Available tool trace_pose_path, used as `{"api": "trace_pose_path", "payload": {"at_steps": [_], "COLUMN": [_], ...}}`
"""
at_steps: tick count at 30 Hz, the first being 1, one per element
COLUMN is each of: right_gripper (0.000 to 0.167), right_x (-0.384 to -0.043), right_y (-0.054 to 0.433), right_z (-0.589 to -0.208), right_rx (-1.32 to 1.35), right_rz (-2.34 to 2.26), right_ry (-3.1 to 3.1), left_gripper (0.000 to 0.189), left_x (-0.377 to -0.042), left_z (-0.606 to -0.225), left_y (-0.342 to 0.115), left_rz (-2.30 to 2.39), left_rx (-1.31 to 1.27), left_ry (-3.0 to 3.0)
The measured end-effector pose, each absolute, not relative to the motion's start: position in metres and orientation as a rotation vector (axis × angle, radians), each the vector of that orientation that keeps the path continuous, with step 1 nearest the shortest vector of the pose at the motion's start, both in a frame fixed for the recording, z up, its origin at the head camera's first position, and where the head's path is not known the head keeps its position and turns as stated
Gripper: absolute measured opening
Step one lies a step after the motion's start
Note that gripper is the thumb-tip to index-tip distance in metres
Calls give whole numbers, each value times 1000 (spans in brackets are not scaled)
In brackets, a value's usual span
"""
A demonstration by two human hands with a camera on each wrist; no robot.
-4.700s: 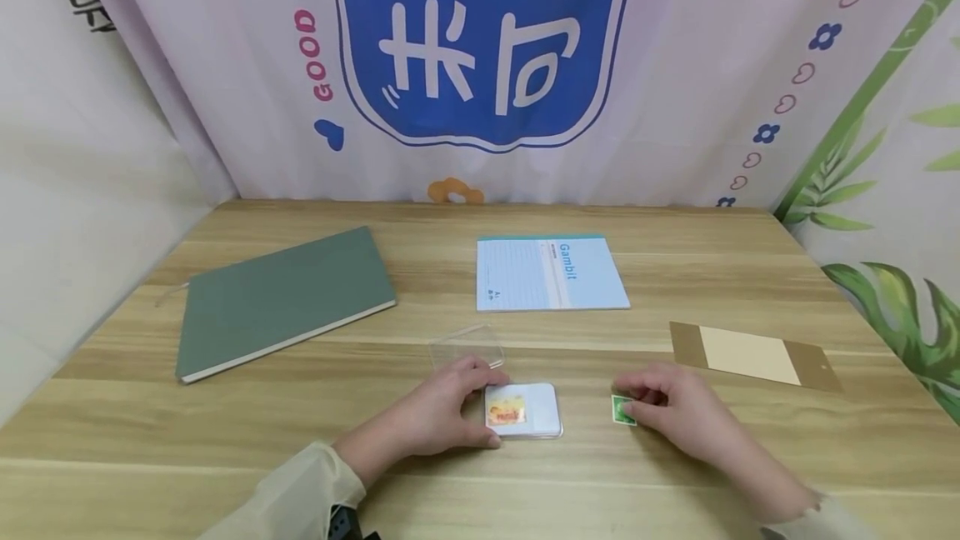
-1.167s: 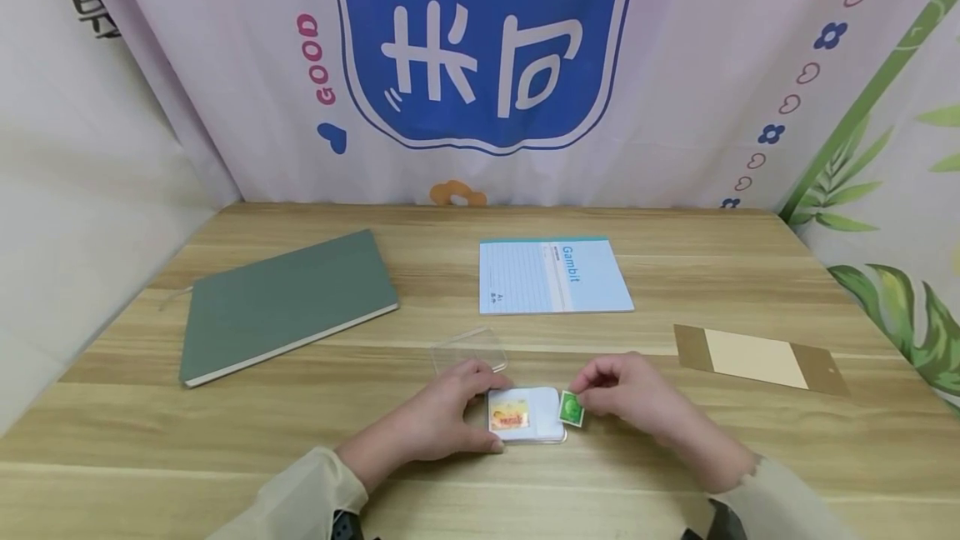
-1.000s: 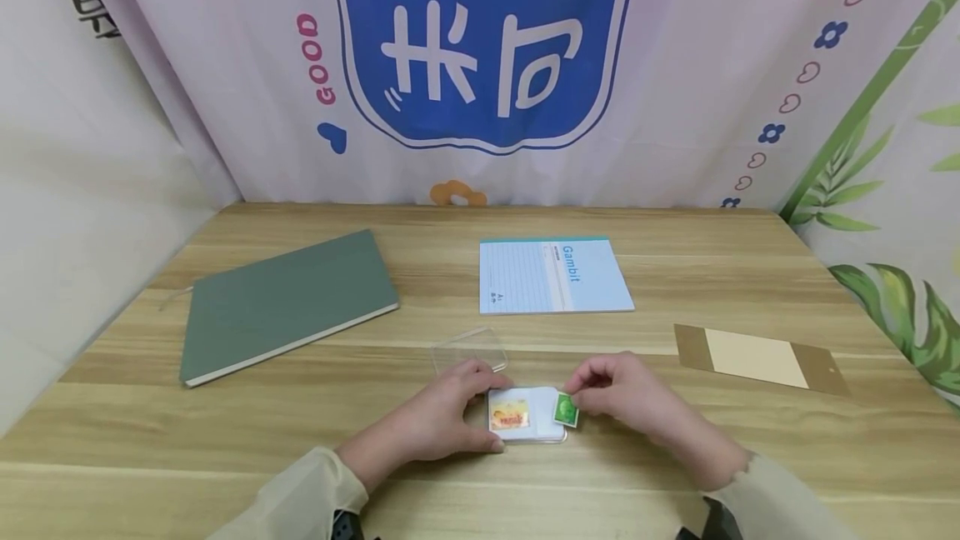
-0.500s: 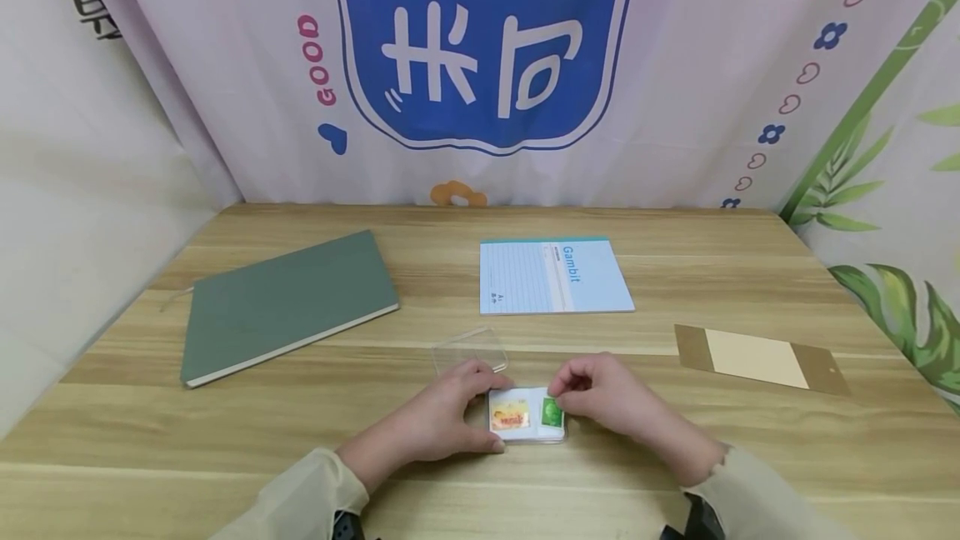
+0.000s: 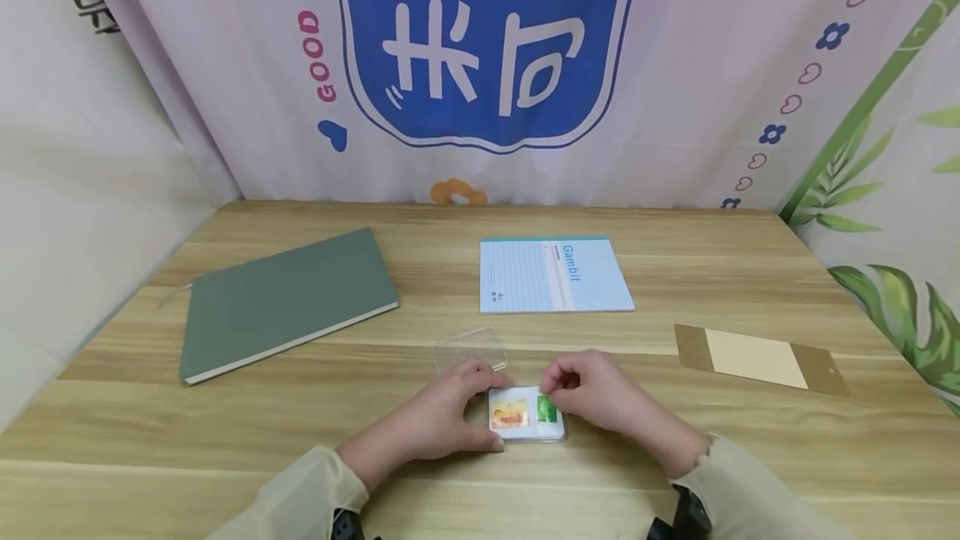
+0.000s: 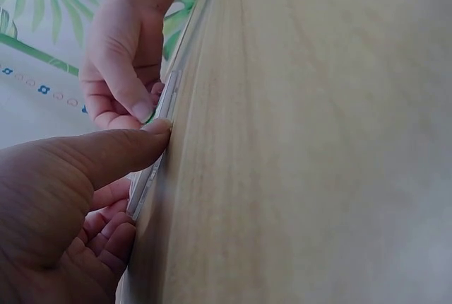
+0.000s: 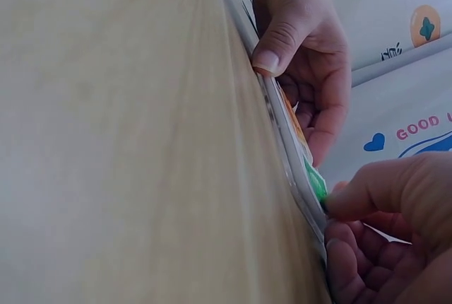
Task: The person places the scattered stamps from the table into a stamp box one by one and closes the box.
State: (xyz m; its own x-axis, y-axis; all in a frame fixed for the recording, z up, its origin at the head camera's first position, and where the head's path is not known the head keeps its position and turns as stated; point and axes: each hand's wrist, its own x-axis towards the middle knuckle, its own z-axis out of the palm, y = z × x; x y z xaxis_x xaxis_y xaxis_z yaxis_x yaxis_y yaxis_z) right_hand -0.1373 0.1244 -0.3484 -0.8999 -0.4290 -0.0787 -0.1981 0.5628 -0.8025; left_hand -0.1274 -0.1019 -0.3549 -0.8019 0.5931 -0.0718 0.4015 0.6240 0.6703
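Observation:
A thin rectangular case (image 5: pixel 533 408) with a white insert lies flat on the table, a yellow-orange stamp (image 5: pixel 509 415) on its left part. My left hand (image 5: pixel 438 413) grips the case at its left end, thumb on the near edge and fingers on the far edge. Between thumb and forefinger, my right hand (image 5: pixel 603 392) pinches a small green stamp (image 5: pixel 547 411) by its upper right corner. That stamp lies over the right part of the insert, and in the right wrist view the green stamp (image 7: pixel 316 182) appears close against the white surface. The right fingertips partly cover it.
Just behind the left hand lies a clear plastic lid (image 5: pixel 471 348). A green hardcover notebook (image 5: pixel 288 302) is at the left, a light blue notebook (image 5: pixel 555 275) at the back centre. To the right lies a brown and cream card strip (image 5: pixel 757 358). A printed curtain hangs behind the table.
From the table right of the case, my right hand has carried the green stamp leftward onto the white insert, where it now sits straighter. The left hand stays on the case.

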Motion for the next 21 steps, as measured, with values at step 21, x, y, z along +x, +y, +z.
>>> {"api": "trace_pose_path", "payload": {"at_steps": [21], "right_gripper": [2], "right_x": [-145], "right_y": [128], "right_z": [-345], "right_rx": [-477], "right_rz": [-1306], "right_ry": [2554], "left_gripper": [56], "left_x": [-128], "left_z": [-350], "left_y": [-98], "left_rz": [834], "left_rx": [844], "left_ry": [2604]}}
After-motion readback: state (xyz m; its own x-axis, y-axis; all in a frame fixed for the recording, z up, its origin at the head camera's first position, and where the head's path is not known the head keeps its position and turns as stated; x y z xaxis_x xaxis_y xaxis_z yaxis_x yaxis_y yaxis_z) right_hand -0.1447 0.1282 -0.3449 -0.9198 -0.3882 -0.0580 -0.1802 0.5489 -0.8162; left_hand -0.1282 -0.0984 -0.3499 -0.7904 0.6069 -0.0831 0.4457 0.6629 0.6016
